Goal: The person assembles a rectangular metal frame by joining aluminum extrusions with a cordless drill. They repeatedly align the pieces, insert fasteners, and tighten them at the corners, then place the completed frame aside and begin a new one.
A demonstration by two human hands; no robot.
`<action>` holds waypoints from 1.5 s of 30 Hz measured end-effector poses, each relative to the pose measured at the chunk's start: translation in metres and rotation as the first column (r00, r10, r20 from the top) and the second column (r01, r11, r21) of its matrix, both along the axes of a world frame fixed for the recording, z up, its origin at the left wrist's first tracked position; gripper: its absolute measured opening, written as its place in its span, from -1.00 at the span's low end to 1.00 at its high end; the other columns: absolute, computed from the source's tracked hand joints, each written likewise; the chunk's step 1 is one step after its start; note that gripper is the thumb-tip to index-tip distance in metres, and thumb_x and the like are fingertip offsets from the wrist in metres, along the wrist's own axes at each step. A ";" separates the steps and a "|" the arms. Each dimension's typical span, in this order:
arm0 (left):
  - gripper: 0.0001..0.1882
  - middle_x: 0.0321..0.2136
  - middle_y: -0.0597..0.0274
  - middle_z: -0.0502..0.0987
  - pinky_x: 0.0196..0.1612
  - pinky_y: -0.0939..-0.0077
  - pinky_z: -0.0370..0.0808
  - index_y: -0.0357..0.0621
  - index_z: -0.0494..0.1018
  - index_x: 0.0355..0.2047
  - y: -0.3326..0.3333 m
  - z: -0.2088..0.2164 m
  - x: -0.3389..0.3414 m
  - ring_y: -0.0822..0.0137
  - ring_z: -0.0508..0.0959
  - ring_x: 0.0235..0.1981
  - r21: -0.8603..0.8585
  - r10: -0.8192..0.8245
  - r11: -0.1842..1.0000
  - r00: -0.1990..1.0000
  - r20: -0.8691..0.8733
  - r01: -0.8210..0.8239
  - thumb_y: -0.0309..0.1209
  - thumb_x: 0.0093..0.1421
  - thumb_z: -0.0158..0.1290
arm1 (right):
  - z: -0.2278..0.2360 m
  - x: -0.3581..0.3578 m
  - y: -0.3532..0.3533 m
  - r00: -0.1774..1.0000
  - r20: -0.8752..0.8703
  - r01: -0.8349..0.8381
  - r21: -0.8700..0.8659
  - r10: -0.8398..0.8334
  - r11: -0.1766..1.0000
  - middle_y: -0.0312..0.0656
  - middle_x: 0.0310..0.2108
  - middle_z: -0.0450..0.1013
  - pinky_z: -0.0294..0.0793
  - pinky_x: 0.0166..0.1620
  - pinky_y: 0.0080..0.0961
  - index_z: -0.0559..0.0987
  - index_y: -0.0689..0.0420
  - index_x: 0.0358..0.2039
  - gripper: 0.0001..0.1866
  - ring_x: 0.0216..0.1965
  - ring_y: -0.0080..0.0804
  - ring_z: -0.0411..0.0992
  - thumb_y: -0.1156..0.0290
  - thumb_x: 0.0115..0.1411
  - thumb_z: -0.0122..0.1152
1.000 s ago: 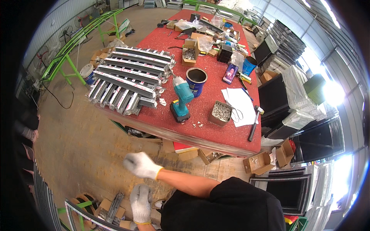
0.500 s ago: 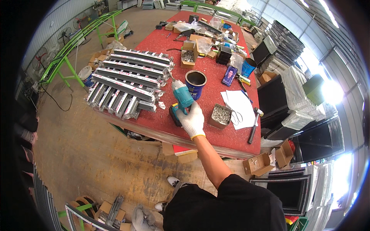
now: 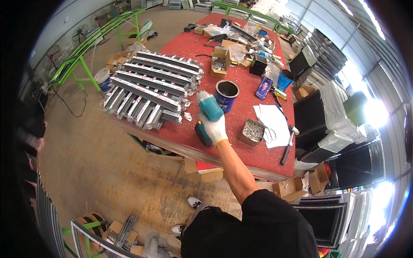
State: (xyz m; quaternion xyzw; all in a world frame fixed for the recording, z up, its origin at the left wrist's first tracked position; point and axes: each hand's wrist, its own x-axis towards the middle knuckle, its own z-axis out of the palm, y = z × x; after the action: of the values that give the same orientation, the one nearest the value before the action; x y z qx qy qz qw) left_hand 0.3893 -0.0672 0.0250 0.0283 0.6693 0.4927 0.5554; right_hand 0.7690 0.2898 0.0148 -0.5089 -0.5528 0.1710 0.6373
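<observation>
My right hand, in a white knit glove with a yellow cuff, is closed round the grip of a teal cordless drill. The drill is over the near part of the red table, its nose pointing away and slightly left. Just beyond it stands an open dark blue can. Left of the drill lies a stack of grey metal profiles with white printed strips, laid crosswise. On the right sits a square tin of small metal parts. My left hand does not show.
Scissors and white paper lie near a hammer on the red table. A phone and a box of metal parts are farther back. Dark framed panels stand at lower right. A blurred greyish shape is at the bottom.
The view has shifted, so the table things appear farther right. My right hand still holds the drill, whose nose has turned and now looks foreshortened.
</observation>
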 end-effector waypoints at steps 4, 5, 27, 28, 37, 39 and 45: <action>-0.72 -0.48 0.25 0.48 -0.27 0.44 0.56 -0.19 0.57 -0.26 -0.006 0.003 -0.023 0.30 0.51 -0.43 0.219 -0.137 0.964 0.988 -0.070 0.149 -0.21 0.40 0.09 | 0.006 -0.023 -0.061 0.869 0.469 -0.086 -0.165 0.155 0.983 -0.15 -0.10 0.64 0.58 0.07 -0.38 0.63 0.19 -0.07 -0.65 -0.03 -0.39 0.60 0.54 0.10 0.41; -0.73 -0.48 0.27 0.47 -0.30 0.45 0.54 -0.20 0.56 -0.22 -0.006 0.003 -0.023 0.31 0.49 -0.45 0.224 -0.181 0.937 0.919 -0.351 0.270 -0.22 0.40 0.10 | 0.005 -0.033 -0.075 0.906 0.300 -0.237 -0.226 0.299 0.945 -0.12 -0.09 0.65 0.60 0.07 -0.37 0.64 0.17 -0.03 -0.62 -0.06 -0.31 0.63 0.52 0.09 0.40; -0.68 -0.62 0.54 0.13 -0.66 0.66 0.13 0.06 0.33 -0.38 0.010 0.024 -0.018 0.58 0.13 -0.67 0.385 0.445 0.778 0.868 0.219 -0.496 -0.11 0.40 0.17 | -0.030 -0.180 -0.198 0.189 -0.208 -0.955 -0.265 0.960 0.131 0.07 -0.36 0.57 0.53 -0.30 -0.18 0.62 0.20 -0.28 -0.68 -0.33 0.16 0.51 0.33 0.03 0.54; -0.68 -0.63 0.54 0.12 -0.66 0.65 0.13 0.06 0.33 -0.38 0.011 0.025 -0.016 0.58 0.12 -0.67 0.375 0.449 0.783 0.868 0.211 -0.496 -0.11 0.39 0.17 | -0.030 -0.181 -0.199 0.184 -0.195 -0.953 -0.274 0.963 0.126 0.07 -0.36 0.57 0.53 -0.29 -0.18 0.62 0.20 -0.27 -0.68 -0.33 0.16 0.51 0.32 0.04 0.54; -0.57 -0.66 0.51 0.13 -0.66 0.63 0.11 0.11 0.19 -0.53 -0.001 -0.013 -0.031 0.57 0.12 -0.72 0.263 0.455 0.829 0.868 0.199 -0.494 -0.18 0.40 0.16 | -0.030 -0.180 -0.200 0.147 -0.227 -0.965 -0.245 0.963 0.090 0.07 -0.36 0.58 0.53 -0.31 -0.21 0.64 0.20 -0.27 -0.66 -0.35 0.14 0.52 0.31 0.00 0.57; -0.72 -0.60 0.39 0.27 -0.56 0.60 0.28 0.02 0.31 -0.38 -0.002 -0.018 -0.032 0.51 0.27 -0.63 0.425 0.247 0.818 0.904 0.349 -0.387 -0.18 0.43 0.08 | -0.029 -0.181 -0.198 0.113 -0.252 -0.966 -0.255 0.961 0.047 0.07 -0.36 0.58 0.53 -0.31 -0.21 0.64 0.20 -0.28 -0.66 -0.35 0.13 0.52 0.32 -0.01 0.58; -0.66 -0.61 0.48 0.24 -0.52 0.60 0.23 0.00 0.38 -0.29 -0.008 -0.024 -0.009 0.55 0.24 -0.61 0.619 0.210 0.771 0.977 -0.029 -0.148 -0.02 0.42 0.10 | -0.034 -0.174 -0.178 -0.026 -0.211 -0.996 -0.083 0.977 -0.045 -0.02 -0.14 0.67 0.63 -0.03 -0.30 0.69 0.19 -0.12 -0.66 -0.14 -0.11 0.64 0.34 0.13 0.56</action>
State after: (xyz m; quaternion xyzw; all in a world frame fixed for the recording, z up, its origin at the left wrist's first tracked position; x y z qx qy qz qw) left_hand 0.3806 -0.0749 0.0007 0.1670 0.4986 0.7318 0.4335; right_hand 0.5946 0.1115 -0.0188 -0.0154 -0.6991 0.6543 0.2878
